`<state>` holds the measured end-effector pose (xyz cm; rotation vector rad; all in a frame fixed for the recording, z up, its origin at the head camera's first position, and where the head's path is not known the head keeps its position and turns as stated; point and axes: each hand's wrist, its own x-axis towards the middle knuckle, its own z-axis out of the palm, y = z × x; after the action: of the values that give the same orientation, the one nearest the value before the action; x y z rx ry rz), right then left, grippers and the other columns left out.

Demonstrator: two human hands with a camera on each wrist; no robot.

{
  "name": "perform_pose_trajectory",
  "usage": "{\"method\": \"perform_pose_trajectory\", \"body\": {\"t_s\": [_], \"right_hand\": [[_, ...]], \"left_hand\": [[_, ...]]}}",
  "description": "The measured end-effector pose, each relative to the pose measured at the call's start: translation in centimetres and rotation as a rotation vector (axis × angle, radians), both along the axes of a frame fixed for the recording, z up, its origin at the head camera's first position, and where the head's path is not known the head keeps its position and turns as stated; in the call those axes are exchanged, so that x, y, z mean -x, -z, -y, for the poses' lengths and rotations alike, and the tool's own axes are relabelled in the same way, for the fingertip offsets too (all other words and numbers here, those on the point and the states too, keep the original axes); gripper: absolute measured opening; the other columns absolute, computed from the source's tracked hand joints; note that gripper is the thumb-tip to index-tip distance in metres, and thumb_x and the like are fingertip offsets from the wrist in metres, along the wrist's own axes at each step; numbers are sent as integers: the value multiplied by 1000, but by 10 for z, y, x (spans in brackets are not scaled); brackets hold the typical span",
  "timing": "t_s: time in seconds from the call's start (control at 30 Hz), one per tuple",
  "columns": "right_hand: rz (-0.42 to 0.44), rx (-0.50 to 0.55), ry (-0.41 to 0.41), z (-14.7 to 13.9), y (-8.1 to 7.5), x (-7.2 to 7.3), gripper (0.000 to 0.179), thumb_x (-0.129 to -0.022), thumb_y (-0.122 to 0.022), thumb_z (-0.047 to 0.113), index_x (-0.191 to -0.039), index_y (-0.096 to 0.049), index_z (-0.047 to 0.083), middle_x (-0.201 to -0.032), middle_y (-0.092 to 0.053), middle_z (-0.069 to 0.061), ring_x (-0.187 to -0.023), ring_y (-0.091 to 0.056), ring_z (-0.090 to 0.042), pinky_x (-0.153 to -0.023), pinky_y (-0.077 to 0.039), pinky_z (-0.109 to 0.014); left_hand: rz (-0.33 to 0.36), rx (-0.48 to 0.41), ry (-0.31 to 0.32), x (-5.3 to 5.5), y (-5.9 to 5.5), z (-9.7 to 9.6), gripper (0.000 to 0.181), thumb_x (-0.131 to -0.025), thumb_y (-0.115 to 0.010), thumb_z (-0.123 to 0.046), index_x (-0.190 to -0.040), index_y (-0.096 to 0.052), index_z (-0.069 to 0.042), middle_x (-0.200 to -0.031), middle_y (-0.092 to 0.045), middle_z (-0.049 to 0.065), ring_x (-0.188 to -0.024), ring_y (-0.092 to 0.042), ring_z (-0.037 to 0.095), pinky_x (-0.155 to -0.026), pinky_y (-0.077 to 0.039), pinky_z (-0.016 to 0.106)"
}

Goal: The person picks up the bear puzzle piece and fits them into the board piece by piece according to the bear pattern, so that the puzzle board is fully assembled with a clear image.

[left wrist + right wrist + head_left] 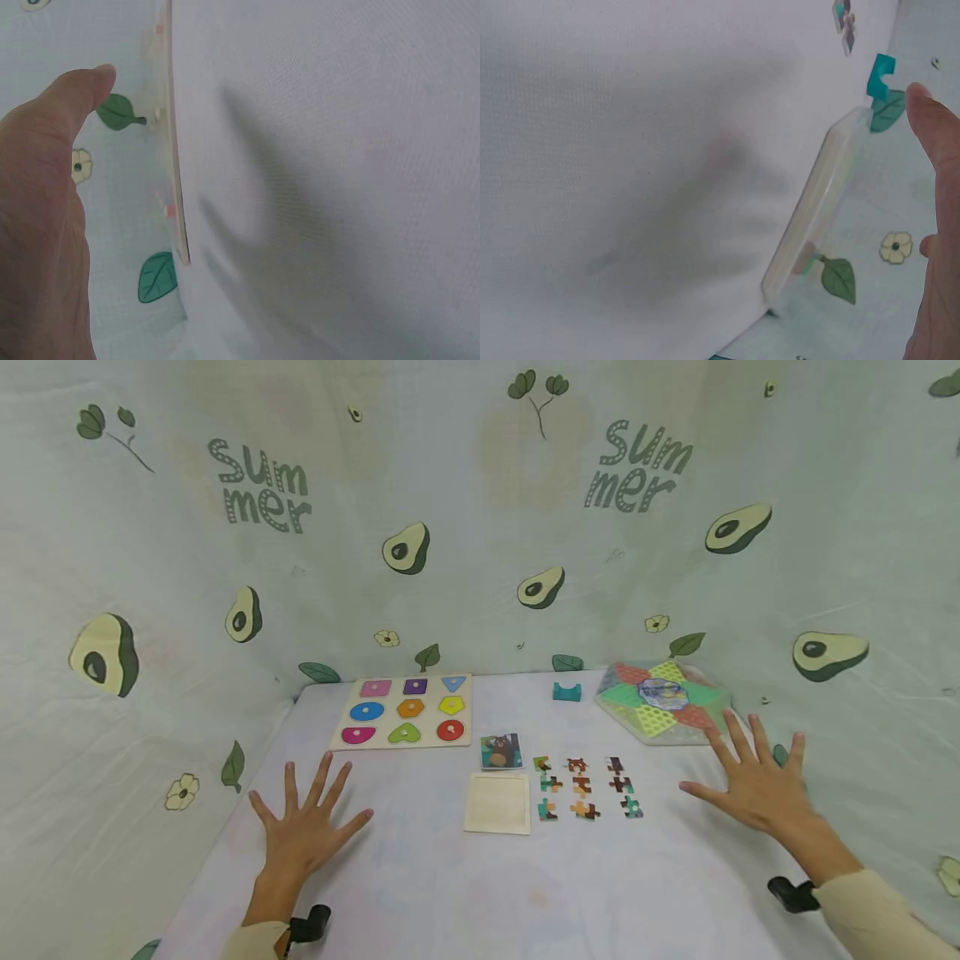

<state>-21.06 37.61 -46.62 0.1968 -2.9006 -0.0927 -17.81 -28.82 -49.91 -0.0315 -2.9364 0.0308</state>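
Note:
My left hand (300,835) is held over the table's left side with its fingers spread, holding nothing. On the right, my right hand (761,785) has its fingers spread too, near the colourful patterned package (663,695). Between them lie several loose jigsaw pieces (582,786) in rows. Left of these pieces is a square wooden puzzle tray (497,804), with a small bear picture (501,751) just behind it. A wooden shape board (405,712) with several coloured shapes lies beyond my left hand. In the left wrist view, the left hand (45,187) casts a shadow on the cloth.
A small teal block with a curved notch (567,692) stands at the back of the white table (525,893), left of the package. Behind and beside the table hangs a pale cloth (465,460) printed with avocados, leaves and lettering.

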Motion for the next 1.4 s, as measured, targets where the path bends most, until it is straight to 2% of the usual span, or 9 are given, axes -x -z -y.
{"method": "perform_pose_trajectory", "body": {"t_s": [0.23,0.47,0.53,0.67,0.77,0.9,1.03,1.2,1.4], "right_hand": [[11,59,-6,-2,13,-6,119,-81,-56,79,-160,8,16,-164,13,-19,-147,23,-40,-100,28,-71],[-29,163,-87,20,6,1,114,-85,-61,71,-160,-9,3,-166,3,-16,-150,17,-33,-103,26,-69],[-52,192,-122,31,3,5,110,-86,-63,67,-160,-13,2,-167,-2,-16,-151,10,-35,-106,20,-71],[-48,246,-178,55,3,12,99,-87,-69,56,-156,-26,1,-162,-21,-20,-146,-16,-43,-106,-3,-77],[-3,302,-205,75,8,12,87,-89,-73,46,-152,-36,-1,-155,-34,-22,-138,-28,-46,-98,-18,-75],[39,377,-246,100,14,13,75,-90,-74,37,-147,-44,0,-150,-42,-22,-135,-33,-45,-96,-24,-70],[23,425,-291,115,12,22,64,-91,-74,31,-143,-51,3,-145,-49,-20,-133,-38,-41,-95,-27,-65],[38,428,-343,127,7,33,54,-92,-73,28,-138,-56,5,-139,-56,-15,-131,-44,-37,-95,-32,-60],[36,418,-409,137,2,46,48,-91,-75,22,-134,-60,5,-134,-60,-14,-127,-50,-35,-93,-39,-58]], "left_hand": [[24,-21,5,3,16,-6,96,-84,-41,-84,-161,-16,-32,-167,13,-2,-144,29,41,-94,28,76],[59,-192,69,26,11,-38,95,-87,-51,-75,-162,-14,-30,-168,-6,3,-149,10,43,-99,28,71],[83,-277,97,32,7,-51,92,-88,-56,-69,-162,-17,-29,-167,-12,5,-150,3,43,-102,27,70],[104,-399,167,39,7,-74,83,-90,-62,-59,-160,-28,-28,-164,-25,5,-148,-12,40,-109,8,74],[125,-422,233,41,15,-87,77,-91,-65,-54,-156,-37,-27,-161,-33,2,-146,-23,38,-110,-8,73],[149,-446,310,46,27,-100,70,-91,-68,-50,-153,-44,-28,-157,-41,-1,-142,-31,35,-110,-18,70],[154,-519,372,57,37,-112,65,-92,-67,-48,-151,-46,-30,-153,-45,-4,-140,-34,31,-111,-22,67],[169,-612,406,66,49,-124,59,-93,-66,-48,-147,-51,-31,-147,-52,-3,-137,-37,32,-110,-23,65],[123,-548,473,70,56,-131,53,-94,-65,-44,-145,-54,-32,-148,-51,-9,-139,-35,32,-110,-21,63]]}}
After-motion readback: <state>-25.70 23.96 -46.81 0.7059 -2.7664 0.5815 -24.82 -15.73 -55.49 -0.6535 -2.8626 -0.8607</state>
